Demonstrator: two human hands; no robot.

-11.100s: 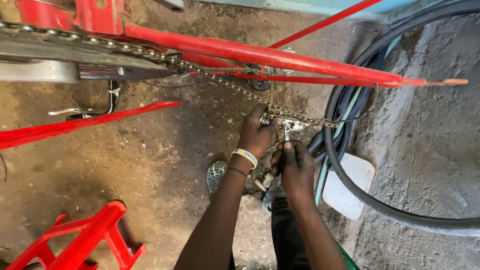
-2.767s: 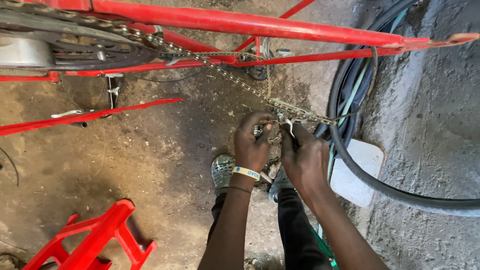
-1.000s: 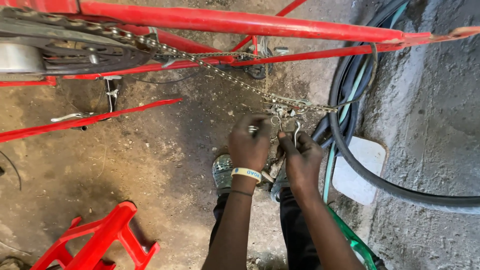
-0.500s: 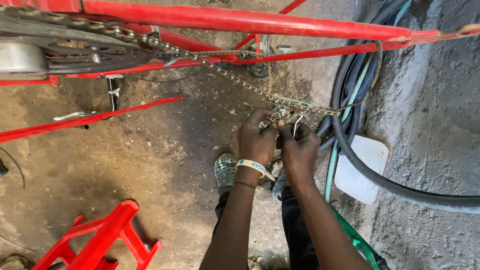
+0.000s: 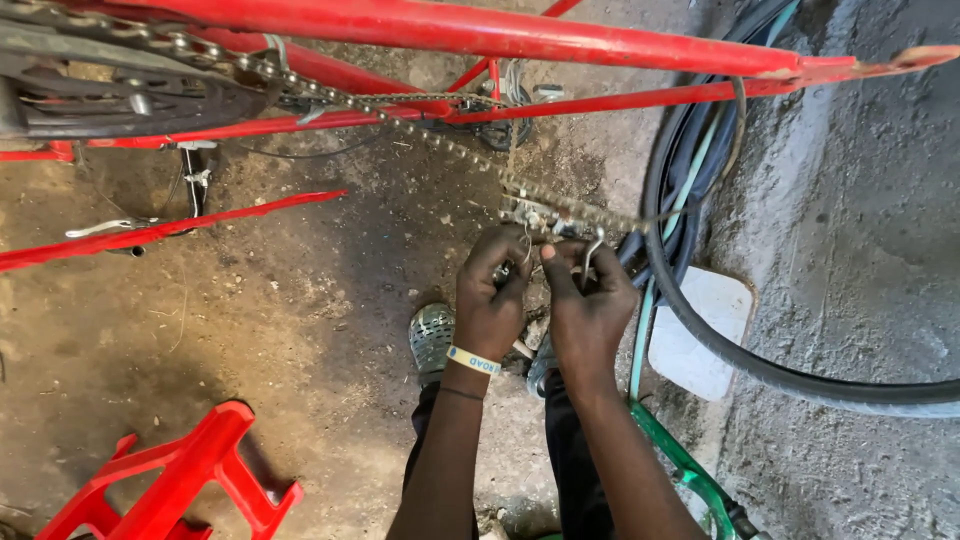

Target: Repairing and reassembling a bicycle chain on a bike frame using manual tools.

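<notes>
Both hands meet at the bicycle chain (image 5: 440,140), a dull, grimy run of links slanting from the chainring at far left down to the middle of the scene, under the red frame tube (image 5: 480,30). The left hand (image 5: 490,300) is curled tight around the chain's lower end. The right hand (image 5: 588,300), touching it, pinches a small metal tool (image 5: 590,250) there. A black tyre (image 5: 760,360) curves just right.

Left hand (image 5: 490,300) and right hand (image 5: 588,300) raised together, fingers curled.
</notes>
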